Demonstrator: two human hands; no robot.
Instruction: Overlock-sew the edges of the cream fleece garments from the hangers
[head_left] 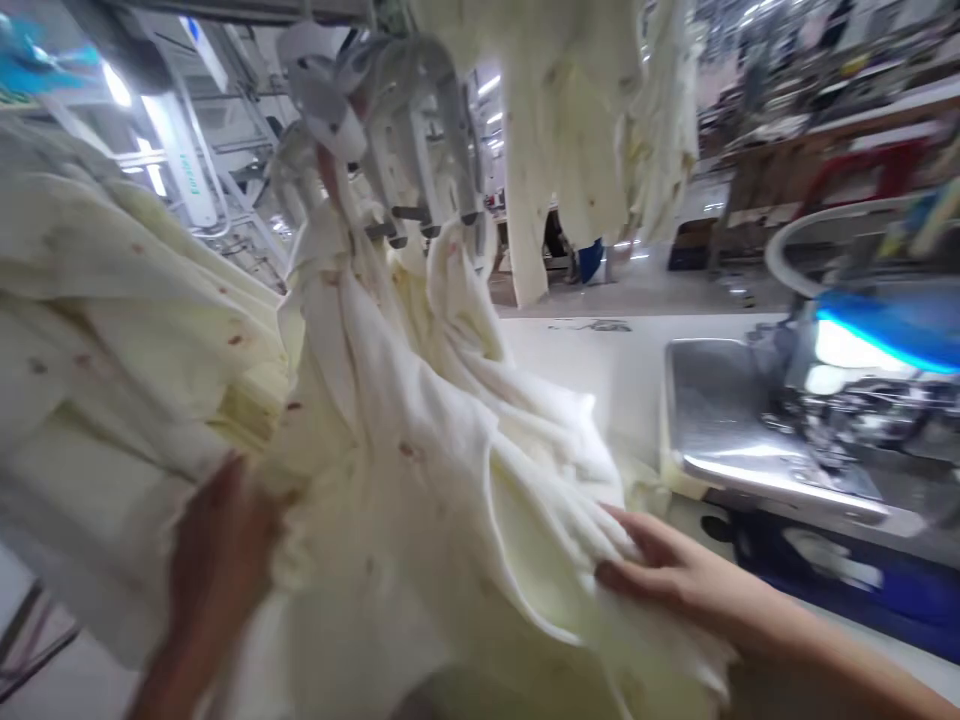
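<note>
A bundle of cream-white cloth with small red spots (405, 440) hangs from a grey clamp hanger (390, 130) overhead and drapes down toward me. My left hand (217, 545) presses against the cloth at its lower left, blurred by motion. My right hand (667, 575) pinches a fold of the same cloth at the lower right, just in front of the sewing machine. More of the same spotted cloth (112, 330) is heaped at the left.
A sewing machine with a shiny steel plate (720, 420) and a blue-lit head (885, 340) stands at the right on a white table (585, 350). Other cream garments (570, 130) hang behind. Workshop benches and lights fill the background.
</note>
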